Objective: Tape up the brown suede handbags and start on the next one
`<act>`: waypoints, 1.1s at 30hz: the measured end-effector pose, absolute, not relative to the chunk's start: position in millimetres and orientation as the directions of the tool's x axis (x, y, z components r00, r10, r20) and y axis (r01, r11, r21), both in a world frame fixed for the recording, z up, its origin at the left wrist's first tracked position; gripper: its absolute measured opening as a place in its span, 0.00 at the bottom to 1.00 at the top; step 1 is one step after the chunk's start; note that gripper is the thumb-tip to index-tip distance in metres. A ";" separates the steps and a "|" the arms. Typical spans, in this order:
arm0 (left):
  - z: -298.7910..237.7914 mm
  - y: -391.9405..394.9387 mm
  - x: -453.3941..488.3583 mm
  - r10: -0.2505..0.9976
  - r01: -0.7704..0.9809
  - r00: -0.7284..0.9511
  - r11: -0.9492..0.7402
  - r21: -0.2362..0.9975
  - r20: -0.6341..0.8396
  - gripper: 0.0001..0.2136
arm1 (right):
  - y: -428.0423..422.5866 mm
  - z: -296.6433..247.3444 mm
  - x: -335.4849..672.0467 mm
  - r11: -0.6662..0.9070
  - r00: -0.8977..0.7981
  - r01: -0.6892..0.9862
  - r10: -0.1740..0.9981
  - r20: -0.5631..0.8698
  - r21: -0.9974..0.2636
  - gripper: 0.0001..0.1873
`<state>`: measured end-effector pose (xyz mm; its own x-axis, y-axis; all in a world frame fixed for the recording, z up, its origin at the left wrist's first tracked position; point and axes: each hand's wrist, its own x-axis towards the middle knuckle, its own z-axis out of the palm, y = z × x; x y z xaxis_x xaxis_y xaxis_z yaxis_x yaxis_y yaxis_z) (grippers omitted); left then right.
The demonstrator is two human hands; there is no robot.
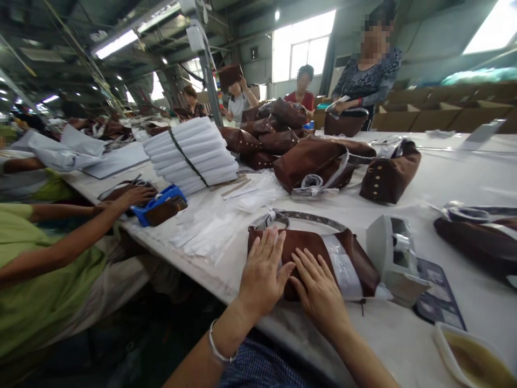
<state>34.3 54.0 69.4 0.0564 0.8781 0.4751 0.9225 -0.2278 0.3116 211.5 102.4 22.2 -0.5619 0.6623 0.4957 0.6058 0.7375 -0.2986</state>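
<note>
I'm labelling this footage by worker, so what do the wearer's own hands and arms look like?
The left hand and right hand are both ungloved. A thin, silvery, rounded bangle circles the left wrist. No sleeves are visible.

No legible text; no readable labels, numbers, signs

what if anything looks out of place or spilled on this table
No spill or damage stands out. The one untidy spot is the loose white sheets, strewn to the left of the nearest brown bag; they look messy next to the neatly banded white stack.
</note>
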 end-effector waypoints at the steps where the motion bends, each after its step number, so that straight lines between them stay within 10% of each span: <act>1: 63.2 63.7 36.7 0.895 0.938 0.101 -0.231 0.257 0.435 0.30 | 99.4 16.2 211.4 0.738 -0.560 0.608 0.660 0.500 -0.294 0.31; 10: 41.3 74.3 31.0 0.921 0.892 0.168 -0.294 0.345 0.352 0.27 | 66.0 -2.3 234.4 0.616 -0.298 0.413 0.787 0.540 -0.670 0.19; 15: 37.1 64.4 5.3 0.832 0.601 -0.359 -0.140 0.787 0.423 0.21 | 31.1 -4.1 263.7 -0.056 -0.051 0.175 0.997 -0.066 -0.983 0.22; 20: 24.9 53.3 -7.4 0.845 -0.062 -0.516 0.126 0.990 -0.139 0.38 | 33.8 8.5 273.6 -0.540 -0.142 -0.234 0.841 -0.522 -0.808 0.42; 28: 43.1 46.7 3.5 0.908 -0.335 -0.253 0.242 0.911 -0.334 0.32 | 51.7 24.4 225.5 -0.444 -0.323 -0.668 0.896 -0.305 -0.598 0.31; 33: 35.3 26.2 -7.0 0.855 -0.300 -0.372 0.257 0.918 -0.361 0.30 | 48.8 22.4 198.5 -0.457 -0.396 -0.749 0.889 -0.230 -0.480 0.37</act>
<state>-7.0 26.2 35.3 -0.3722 0.8550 -0.3613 -0.3004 0.2573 0.9184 198.5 48.8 22.4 -0.3960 0.8891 -0.2296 -0.7488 -0.4574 -0.4796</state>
